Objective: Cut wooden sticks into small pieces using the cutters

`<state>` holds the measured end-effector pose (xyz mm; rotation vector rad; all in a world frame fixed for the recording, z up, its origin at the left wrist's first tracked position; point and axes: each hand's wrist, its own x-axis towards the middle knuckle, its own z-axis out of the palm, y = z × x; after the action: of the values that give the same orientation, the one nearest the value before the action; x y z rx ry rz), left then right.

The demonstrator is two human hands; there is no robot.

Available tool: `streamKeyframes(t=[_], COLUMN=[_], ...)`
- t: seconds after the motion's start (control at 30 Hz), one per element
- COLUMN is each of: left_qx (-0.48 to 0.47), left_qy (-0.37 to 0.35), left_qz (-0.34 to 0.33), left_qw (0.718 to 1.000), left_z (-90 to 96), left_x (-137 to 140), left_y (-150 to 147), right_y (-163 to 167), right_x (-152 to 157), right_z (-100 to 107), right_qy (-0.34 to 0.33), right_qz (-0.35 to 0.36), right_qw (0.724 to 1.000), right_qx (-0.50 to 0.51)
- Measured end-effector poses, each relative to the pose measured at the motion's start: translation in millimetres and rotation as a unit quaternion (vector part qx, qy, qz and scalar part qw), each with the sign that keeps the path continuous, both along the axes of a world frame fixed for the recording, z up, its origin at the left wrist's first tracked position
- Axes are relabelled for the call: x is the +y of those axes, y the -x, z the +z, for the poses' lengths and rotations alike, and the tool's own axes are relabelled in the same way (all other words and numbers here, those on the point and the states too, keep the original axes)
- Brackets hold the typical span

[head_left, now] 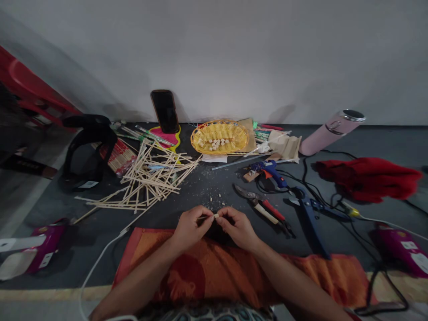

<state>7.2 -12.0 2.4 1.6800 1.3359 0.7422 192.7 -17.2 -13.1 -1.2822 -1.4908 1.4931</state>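
My left hand and my right hand meet over the front of the dark table, fingertips almost touching. Between them is a small pale wooden piece, pinched by my right thumb and fingers. The left fingers are closed too, on what looks like a thin stick, mostly hidden. Little wooden bits and crumbs lie just beyond my hands. Farther back, a yellow wicker basket holds several small pale cubes. Red-and-white-handled pruning shears rest right of my hands.
Loose wooden sticks are heaped at left, near a black strap. A phone leans on the wall. Rightward are a blue glue gun, a blue cutter, cables, a pink flask and red cloth. An orange towel covers the front edge.
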Motion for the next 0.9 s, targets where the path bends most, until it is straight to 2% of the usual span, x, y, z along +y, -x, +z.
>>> streamKeyframes(t=[0.5, 0.63, 0.7, 0.77, 0.9], left_qx=[0.018, 0.035, 0.049, 0.052, 0.016], left_qy=[-0.001, -0.021, -0.039, -0.048, -0.024], left_qz=[-0.029, -0.048, -0.054, -0.042, 0.028], left_qw=[0.999, 0.998, 0.997, 0.997, 0.999], left_z=[0.3, 1.0, 2.5, 4.0, 5.7], left_x=[-3, -5, -5, -4, 3], left_y=[6, 6, 7, 9, 16], right_y=[3, 3, 0, -5, -18], right_x=[-2, -4, -3, 1, 13], right_z=[9, 16, 18, 18, 14], right_qy=[-0.102, -0.123, -0.162, -0.214, -0.254], right_qz=[0.007, 0.02, 0.037, 0.044, 0.011], right_qw=[0.993, 0.99, 0.978, 0.954, 0.918], right_qx=[-0.063, -0.073, -0.124, -0.206, -0.303])
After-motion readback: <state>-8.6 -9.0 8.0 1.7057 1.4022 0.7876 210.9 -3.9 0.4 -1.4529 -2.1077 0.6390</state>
